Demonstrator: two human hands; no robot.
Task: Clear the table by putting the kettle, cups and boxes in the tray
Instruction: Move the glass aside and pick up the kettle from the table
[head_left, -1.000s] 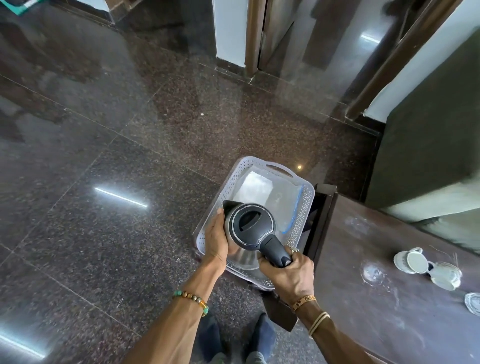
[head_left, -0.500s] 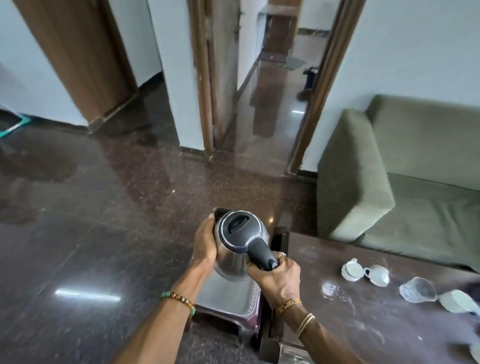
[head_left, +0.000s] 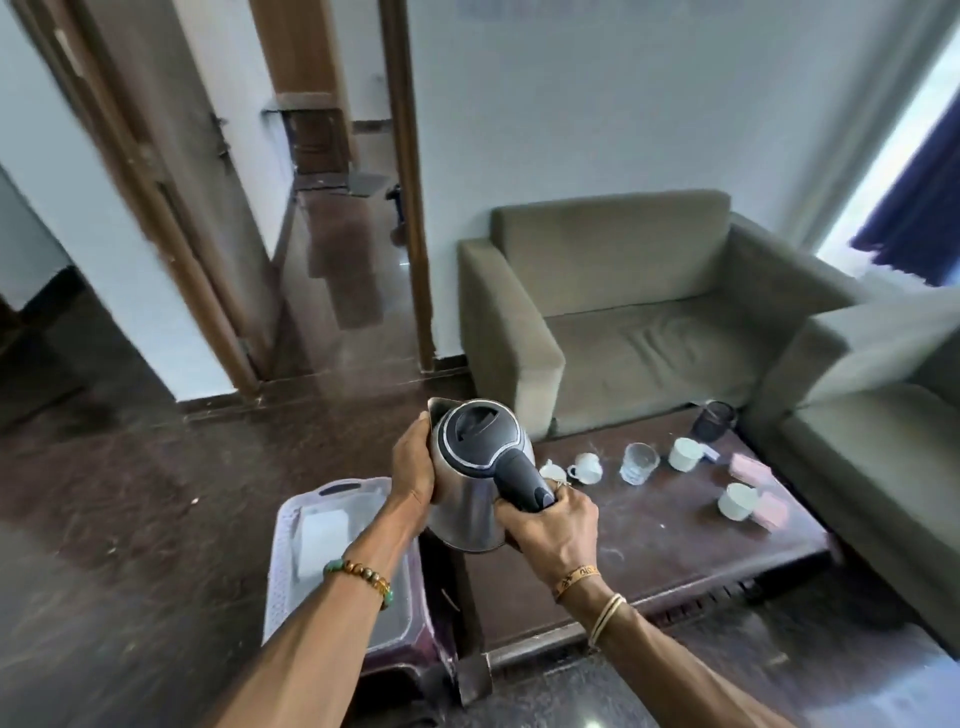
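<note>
Head view shows one kettle (head_left: 478, 467), made of steel with a black lid and a black handle. It is held upright in the air with two hands, and in the picture it is between the tray and the desk, not resting on either of them. The right hand (head_left: 550, 530) is closed tightly around the black handle. The left hand (head_left: 413, 467) cups the side of the steel body with the thumb near the spout; its fingers go around the far side and are hidden.

One tray (head_left: 283, 545), white with lattice walls, stands on a dark stool (head_left: 410, 660) just beside the desk's end. Inside the tray lies one flat white thing (head_left: 318, 540); I cannot tell what it is.

On the dark brown desk (head_left: 649, 551) I count four white cups (head_left: 587, 466). One of them is partly hidden behind the kettle handle, one is just beside that one, one is further back, and one is near the front right. One clear glass (head_left: 638, 462) stands between the cups. One dark tumbler (head_left: 712, 420) stands at the far edge. Two pink boxes (head_left: 750, 467) are on the right side, and the nearer one touches the front cup. One small blue and white thing (head_left: 709, 453) lies beside the back cup, too blurred to name.

Two green sofas (head_left: 649, 312) stand around the desk, one behind it and one at the right.
</note>
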